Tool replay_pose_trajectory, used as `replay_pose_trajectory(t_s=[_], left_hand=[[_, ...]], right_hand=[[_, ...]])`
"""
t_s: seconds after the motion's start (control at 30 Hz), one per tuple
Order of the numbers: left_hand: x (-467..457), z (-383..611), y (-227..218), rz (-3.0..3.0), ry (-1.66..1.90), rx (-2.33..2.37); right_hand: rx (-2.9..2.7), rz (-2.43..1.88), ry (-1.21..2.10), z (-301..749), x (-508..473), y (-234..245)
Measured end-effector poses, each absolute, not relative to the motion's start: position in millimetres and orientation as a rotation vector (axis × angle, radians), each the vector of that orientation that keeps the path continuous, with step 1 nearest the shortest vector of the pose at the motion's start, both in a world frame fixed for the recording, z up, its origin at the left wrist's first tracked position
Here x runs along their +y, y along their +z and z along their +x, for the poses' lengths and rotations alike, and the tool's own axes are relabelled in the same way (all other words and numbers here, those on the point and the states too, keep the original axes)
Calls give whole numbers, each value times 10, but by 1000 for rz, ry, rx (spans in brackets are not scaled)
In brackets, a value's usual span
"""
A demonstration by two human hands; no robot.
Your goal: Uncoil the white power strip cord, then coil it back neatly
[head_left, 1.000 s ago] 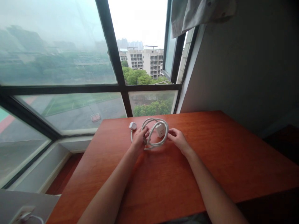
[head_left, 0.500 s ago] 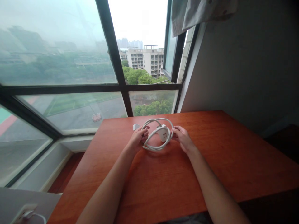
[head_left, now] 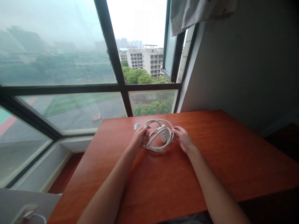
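Observation:
Between my hands is a white power strip (head_left: 164, 134), its socket face turned toward me, with its white cord (head_left: 156, 149) looped in a loose coil in front of and around it. My left hand (head_left: 141, 137) is closed on the left side of the coil, thumb on top. My right hand (head_left: 182, 137) pinches the coil's right side between thumb and fingertips. The cord's white plug (head_left: 137, 126) sticks out just beyond my left hand. Part of the power strip is hidden behind the loops.
The reddish-brown wooden table (head_left: 173, 183) stretches under my arms and far to the right. Behind it are dark window frames (head_left: 93, 90), with one sash (head_left: 173, 59) swung open. A curtain (head_left: 201, 14) hangs at top right. A wall outlet (head_left: 25, 214) with a plug is at lower left.
The coil and my left hand have shifted slightly to the right. The plug has moved a little right and tilted. My right hand stays nearly in place, still pinching the cord.

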State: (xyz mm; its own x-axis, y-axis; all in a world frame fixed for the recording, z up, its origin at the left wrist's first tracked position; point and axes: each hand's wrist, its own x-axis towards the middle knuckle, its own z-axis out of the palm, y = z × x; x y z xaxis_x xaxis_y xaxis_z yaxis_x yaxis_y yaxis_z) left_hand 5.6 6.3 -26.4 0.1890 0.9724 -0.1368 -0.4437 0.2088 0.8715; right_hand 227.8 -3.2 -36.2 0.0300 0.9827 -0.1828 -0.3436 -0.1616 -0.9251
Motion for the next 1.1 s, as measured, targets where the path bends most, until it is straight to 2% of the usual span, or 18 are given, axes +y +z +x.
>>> replay_pose_trajectory(t_s=[0.17,0.43,0.6,0.83,1.0,1.1], left_hand=[[58,47,-253,965,1139,957],[89,37,-245,998,1311,1054],[82,-11,-151,1108,1268,1069],[174,115,48,1751,1262,1146],[260,290,186,2681,829,1277],[268,379,230,2985,524,1234]], right_hand=[[-888,-1164,1333,2255,-29,-363],[-1066,-1254,1165,2265,36,-498],[-1228,-1284,1042,2268,68,-567],[-1275,-1248,961,2227,93,-602],[-1292,-1202,965,2212,95,-608],[-1312,-1203,936,2207,102,-620]])
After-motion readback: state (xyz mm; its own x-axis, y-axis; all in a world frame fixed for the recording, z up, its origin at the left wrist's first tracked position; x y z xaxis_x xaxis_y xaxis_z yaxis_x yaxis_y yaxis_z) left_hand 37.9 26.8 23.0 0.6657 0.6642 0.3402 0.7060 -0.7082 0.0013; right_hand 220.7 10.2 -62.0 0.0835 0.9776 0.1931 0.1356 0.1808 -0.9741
